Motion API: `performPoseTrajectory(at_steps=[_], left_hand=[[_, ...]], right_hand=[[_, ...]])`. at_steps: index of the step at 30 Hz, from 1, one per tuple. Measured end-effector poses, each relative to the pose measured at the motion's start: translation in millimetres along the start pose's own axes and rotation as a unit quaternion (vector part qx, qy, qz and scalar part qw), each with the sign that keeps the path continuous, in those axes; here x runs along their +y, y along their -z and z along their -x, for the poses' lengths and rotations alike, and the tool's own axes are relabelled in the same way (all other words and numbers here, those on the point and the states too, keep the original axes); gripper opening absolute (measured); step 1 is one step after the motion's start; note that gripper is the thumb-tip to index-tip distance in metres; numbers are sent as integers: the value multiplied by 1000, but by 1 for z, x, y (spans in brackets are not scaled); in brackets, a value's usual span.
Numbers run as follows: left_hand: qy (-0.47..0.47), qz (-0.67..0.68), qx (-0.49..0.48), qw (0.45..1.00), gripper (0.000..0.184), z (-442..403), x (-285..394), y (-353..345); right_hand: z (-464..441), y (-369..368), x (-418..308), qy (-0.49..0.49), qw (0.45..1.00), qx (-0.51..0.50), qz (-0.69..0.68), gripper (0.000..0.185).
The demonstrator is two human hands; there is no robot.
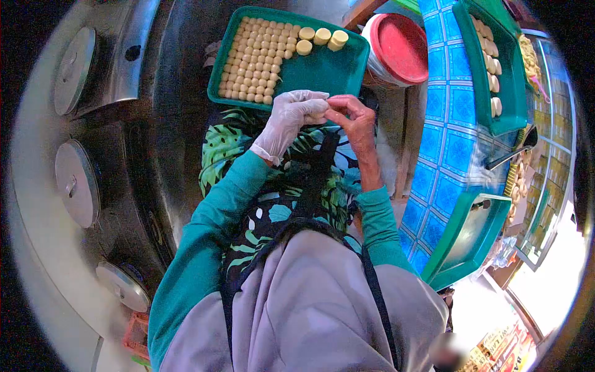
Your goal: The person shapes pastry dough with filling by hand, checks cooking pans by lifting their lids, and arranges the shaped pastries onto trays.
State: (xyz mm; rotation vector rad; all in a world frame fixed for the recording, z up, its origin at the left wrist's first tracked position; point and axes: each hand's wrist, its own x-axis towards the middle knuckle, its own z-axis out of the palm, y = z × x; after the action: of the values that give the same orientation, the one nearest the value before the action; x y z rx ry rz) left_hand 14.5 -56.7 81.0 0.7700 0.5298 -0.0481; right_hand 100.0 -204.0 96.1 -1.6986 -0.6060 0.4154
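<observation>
My left hand, in a thin white glove, has its fingers closed in a pinch in front of my lap. Bare, my right hand meets it fingertip to fingertip, thumb and forefinger pinched together. Whatever lies between the fingertips is hidden or too small to make out. Just beyond both hands is a green tray. Tight rows of small round pale dough balls fill its left part. At its upper middle are several larger cylindrical yellow dough pieces.
A white bucket with a red lid stands right of the tray. On the blue tiled counter are a green tray of pale pieces and another green tray. Round metal lids line the dark surface at left.
</observation>
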Motion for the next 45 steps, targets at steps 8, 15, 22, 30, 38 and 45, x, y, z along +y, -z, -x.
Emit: performPoseTrajectory(at_steps=[8, 15, 22, 30, 38, 45], left_hand=[[-21, -64, 20, 998, 26, 3, -3, 0], [33, 19, 9, 999, 24, -2, 1, 10], [2, 34, 20, 999, 29, -3, -1, 3], [-22, 35, 7, 999, 31, -6, -6, 5], [-55, 120, -63, 989, 40, 4, 16, -1], [-83, 152, -83, 981, 43, 3, 9, 4]], right_hand=[[-4, 4, 9, -224, 973, -7, -60, 22], [7, -8, 2, -176, 966, -30, -186, 22], [4, -17, 21, -104, 992, 46, -47, 15], [-14, -37, 29, 155, 902, 131, 380, 11], [-29, -9, 70, 226, 854, 30, 467, 11], [-38, -13, 72, 127, 859, 28, 495, 8]])
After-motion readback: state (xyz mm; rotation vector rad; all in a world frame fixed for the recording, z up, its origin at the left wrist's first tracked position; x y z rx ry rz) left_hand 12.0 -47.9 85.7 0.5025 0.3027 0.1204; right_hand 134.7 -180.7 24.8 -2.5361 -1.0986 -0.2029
